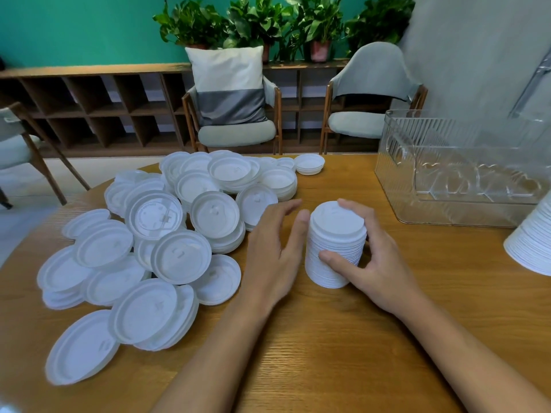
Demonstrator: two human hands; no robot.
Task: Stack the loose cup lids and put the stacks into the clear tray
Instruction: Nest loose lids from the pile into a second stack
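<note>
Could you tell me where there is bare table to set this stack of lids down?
Bare wood lies between the held stack of lids and the clear tray, and on the near table. The left is crowded with loose lids; another white stack fills the right edge.

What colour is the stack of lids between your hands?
The lid stack is white; the head view shows it.

Left hand (pixel 272 251): palm down, fingers loosely extended, thumb against stack (pixel 335 234). Right hand (pixel 381 257): curled round the stack, thumb across its front, fingertips on top. Both forearms bare.
</note>
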